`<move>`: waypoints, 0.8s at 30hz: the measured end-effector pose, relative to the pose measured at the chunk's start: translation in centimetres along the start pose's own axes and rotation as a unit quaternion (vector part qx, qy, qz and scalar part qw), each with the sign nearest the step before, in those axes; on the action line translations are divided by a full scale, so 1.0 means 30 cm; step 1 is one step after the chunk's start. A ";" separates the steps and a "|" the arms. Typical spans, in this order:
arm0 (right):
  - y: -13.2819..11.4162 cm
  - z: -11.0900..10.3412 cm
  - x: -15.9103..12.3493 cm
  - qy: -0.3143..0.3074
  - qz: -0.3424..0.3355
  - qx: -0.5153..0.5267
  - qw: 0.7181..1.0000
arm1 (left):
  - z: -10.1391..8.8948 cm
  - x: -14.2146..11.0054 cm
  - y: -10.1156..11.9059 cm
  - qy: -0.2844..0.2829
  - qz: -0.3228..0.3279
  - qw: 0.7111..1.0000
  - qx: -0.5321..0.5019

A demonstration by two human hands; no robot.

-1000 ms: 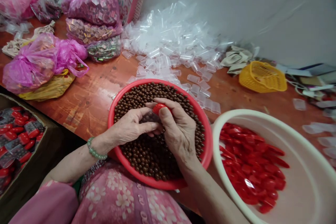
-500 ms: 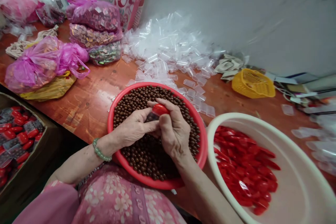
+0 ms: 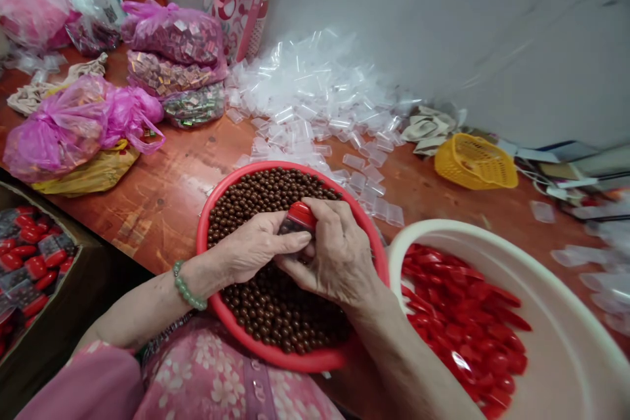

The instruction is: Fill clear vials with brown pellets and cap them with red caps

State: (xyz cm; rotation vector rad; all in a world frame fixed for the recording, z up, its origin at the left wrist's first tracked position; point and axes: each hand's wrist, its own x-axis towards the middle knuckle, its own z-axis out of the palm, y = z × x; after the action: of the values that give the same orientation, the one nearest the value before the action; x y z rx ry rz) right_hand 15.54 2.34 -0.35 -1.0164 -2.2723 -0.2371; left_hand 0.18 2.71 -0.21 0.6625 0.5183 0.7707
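- Above the basin (image 3: pixel 203 230), the left hand (image 3: pixel 249 248) pinches the box (image 3: pixel 301 215) between thumb and fingers.
- The right hand (image 3: pixel 342 256) closes around its lidded end.
- Balls (image 3: pixel 275 187) lie in the basin.
- Beside it, the tub (image 3: pixel 399 249) holds lids (image 3: pixel 465 318).

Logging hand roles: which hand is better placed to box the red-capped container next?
Likely the left hand: it pinches the red-capped container and is nearer the cardboard box than the right hand.

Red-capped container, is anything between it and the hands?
Nothing visible: the left hand and right hand both touch the container directly. The brown balls lie beneath, not in between.
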 end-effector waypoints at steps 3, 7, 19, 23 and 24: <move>-0.001 0.002 -0.003 0.014 -0.004 -0.001 1.000 | -0.005 0.000 -0.003 -0.005 -0.002 1.000 0.006; -0.009 0.002 -0.006 0.019 -0.002 0.008 1.000 | -0.014 -0.007 -0.008 -0.011 -0.008 1.000 0.004; -0.040 0.007 -0.032 0.006 -0.019 0.006 1.000 | 0.007 0.007 -0.037 0.120 -0.064 0.991 -0.009; -0.050 -0.018 -0.024 0.015 -0.047 -0.007 0.999 | 0.038 0.012 -0.051 0.203 0.063 0.970 0.117; -0.054 -0.028 -0.026 0.020 -0.058 -0.019 0.998 | 0.048 0.008 -0.047 0.189 0.073 0.970 0.131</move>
State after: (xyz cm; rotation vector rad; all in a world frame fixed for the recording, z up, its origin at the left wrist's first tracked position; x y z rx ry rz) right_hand 15.16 0.42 -0.01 -0.8919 -2.3007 -0.3463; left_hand 1.91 1.63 -0.27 0.8080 0.9398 0.9843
